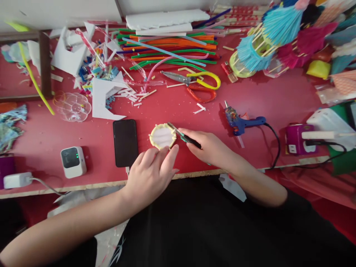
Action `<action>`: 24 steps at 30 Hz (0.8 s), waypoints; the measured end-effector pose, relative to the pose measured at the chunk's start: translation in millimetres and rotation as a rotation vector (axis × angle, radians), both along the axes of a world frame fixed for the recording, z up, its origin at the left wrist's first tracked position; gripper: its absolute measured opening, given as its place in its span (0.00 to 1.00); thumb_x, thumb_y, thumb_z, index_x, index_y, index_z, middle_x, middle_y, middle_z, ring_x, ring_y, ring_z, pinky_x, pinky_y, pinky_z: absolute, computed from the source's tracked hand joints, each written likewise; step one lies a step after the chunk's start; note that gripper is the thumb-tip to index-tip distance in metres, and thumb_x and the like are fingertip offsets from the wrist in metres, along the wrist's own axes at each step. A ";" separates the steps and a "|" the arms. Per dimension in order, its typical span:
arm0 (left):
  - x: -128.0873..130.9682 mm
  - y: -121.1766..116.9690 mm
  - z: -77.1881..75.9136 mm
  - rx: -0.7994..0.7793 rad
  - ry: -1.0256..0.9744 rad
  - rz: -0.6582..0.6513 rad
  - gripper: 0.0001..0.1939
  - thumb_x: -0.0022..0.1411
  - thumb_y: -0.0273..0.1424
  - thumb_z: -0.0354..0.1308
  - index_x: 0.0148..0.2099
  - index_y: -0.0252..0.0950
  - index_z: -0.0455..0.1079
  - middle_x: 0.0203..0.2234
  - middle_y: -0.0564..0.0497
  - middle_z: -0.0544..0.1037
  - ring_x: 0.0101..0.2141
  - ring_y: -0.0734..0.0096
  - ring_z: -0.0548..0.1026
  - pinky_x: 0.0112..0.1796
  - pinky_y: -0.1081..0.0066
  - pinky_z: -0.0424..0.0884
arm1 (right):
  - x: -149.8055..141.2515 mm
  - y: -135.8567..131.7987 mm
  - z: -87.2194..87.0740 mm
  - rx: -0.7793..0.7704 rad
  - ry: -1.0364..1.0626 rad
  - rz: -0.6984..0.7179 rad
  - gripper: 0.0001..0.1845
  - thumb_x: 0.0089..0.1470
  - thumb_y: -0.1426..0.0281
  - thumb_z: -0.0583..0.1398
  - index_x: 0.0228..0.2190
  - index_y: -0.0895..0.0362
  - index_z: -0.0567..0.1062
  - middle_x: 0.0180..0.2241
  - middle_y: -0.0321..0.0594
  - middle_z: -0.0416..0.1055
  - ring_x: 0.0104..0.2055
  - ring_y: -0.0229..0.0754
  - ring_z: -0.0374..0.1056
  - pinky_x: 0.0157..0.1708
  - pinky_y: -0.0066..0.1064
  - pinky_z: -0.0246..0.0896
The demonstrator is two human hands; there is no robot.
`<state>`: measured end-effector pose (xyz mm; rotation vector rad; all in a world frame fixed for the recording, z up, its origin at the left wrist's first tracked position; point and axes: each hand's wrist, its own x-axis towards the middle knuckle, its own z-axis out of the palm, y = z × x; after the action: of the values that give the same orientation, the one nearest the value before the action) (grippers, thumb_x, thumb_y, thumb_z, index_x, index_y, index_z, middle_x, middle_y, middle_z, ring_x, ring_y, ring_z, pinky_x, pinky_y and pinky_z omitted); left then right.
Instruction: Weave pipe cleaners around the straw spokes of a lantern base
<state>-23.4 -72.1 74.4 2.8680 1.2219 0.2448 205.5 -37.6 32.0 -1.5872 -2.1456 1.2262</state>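
A small white disc [162, 137] with a knobbly pale yellow rim lies on the red table [200, 122] in front of me. My left hand [151, 172] is at its near edge, with fingertips pressing on the rim and holding it; part of that edge is hidden under them. From the right, my right hand [207, 146] grips a slim craft knife [191, 141] with a black and green handle. Its narrow metal end lies against the disc's right rim; whether it is cutting in cannot be made out.
A phone [125, 142] and a white device [73, 162] lie to the left. A blue glue gun [241, 122] with a cord is at right. Scissors [194, 79], pipe cleaners [172, 48] and white scraps [108, 98] lie behind. Tasselled blue models [258, 48] stand back right.
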 end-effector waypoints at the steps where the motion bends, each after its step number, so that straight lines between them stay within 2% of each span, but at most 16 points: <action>1: 1.0 5.8 5.2 0.030 0.009 -0.011 0.19 0.66 0.35 0.62 0.54 0.30 0.71 0.40 0.41 0.82 0.41 0.54 0.76 0.40 0.60 0.76 | 0.3 1.4 0.2 0.008 -0.002 0.019 0.30 0.61 0.73 0.54 0.64 0.51 0.66 0.61 0.40 0.71 0.60 0.46 0.71 0.60 0.44 0.68; 2: 1.4 12.7 8.5 0.077 0.023 -0.027 0.13 0.66 0.35 0.61 0.48 0.32 0.74 0.38 0.42 0.82 0.41 0.54 0.76 0.40 0.59 0.76 | 0.7 2.4 1.1 0.013 -0.012 0.028 0.30 0.61 0.73 0.54 0.63 0.51 0.67 0.61 0.39 0.72 0.59 0.47 0.72 0.59 0.44 0.68; 4: 0.9 27.4 9.7 0.128 0.094 -0.086 0.09 0.65 0.34 0.62 0.43 0.33 0.76 0.35 0.42 0.80 0.41 0.52 0.75 0.40 0.58 0.76 | 1.8 3.3 4.2 0.021 -0.048 0.016 0.30 0.61 0.73 0.54 0.63 0.50 0.67 0.58 0.39 0.74 0.57 0.47 0.74 0.57 0.44 0.70; 7: -0.5 44.0 1.4 0.109 0.169 -0.199 0.09 0.63 0.33 0.64 0.41 0.31 0.77 0.31 0.43 0.78 0.39 0.52 0.75 0.40 0.58 0.76 | 3.9 -0.2 9.5 0.049 -0.081 -0.035 0.30 0.60 0.74 0.54 0.64 0.53 0.66 0.54 0.43 0.78 0.52 0.48 0.76 0.52 0.43 0.73; 9: -0.5 48.9 -7.0 0.115 0.196 -0.258 0.06 0.64 0.27 0.61 0.39 0.30 0.78 0.30 0.43 0.79 0.37 0.55 0.76 0.40 0.60 0.76 | 4.8 -5.7 11.3 0.057 -0.086 -0.046 0.31 0.59 0.75 0.54 0.64 0.54 0.66 0.53 0.45 0.78 0.52 0.49 0.76 0.51 0.43 0.73; 12: 0.8 50.5 -18.1 0.118 0.224 -0.302 0.11 0.65 0.19 0.55 0.41 0.28 0.79 0.31 0.44 0.80 0.37 0.58 0.78 0.42 0.62 0.75 | 4.1 -15.7 10.8 0.045 -0.122 -0.032 0.32 0.58 0.76 0.54 0.64 0.54 0.66 0.52 0.47 0.78 0.52 0.50 0.76 0.51 0.43 0.73; 15: 3.1 51.2 -24.2 0.143 0.215 -0.301 0.14 0.66 0.17 0.51 0.45 0.27 0.79 0.31 0.44 0.81 0.37 0.58 0.79 0.42 0.63 0.74 | 1.3 -23.4 9.4 0.040 -0.168 -0.017 0.32 0.59 0.75 0.54 0.64 0.55 0.66 0.50 0.49 0.78 0.50 0.51 0.76 0.50 0.46 0.73; 20: 6.4 53.7 -24.9 0.133 0.249 -0.290 0.18 0.66 0.15 0.49 0.47 0.30 0.79 0.34 0.45 0.83 0.37 0.59 0.81 0.46 0.62 0.74 | -3.3 -26.2 10.7 0.056 -0.223 0.009 0.33 0.59 0.75 0.53 0.65 0.55 0.65 0.45 0.50 0.78 0.45 0.50 0.76 0.44 0.43 0.73; 24: 6.6 55.7 -23.7 0.142 0.252 -0.309 0.18 0.65 0.15 0.50 0.48 0.28 0.79 0.34 0.46 0.83 0.36 0.60 0.81 0.48 0.62 0.74 | -5.1 -24.2 13.1 0.068 -0.278 0.043 0.33 0.60 0.75 0.52 0.66 0.54 0.64 0.45 0.50 0.77 0.40 0.48 0.75 0.39 0.39 0.71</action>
<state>-16.8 -16.4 50.7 3.2344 0.7930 -0.0395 200.4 -61.8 45.1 -1.7817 -2.3690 0.9803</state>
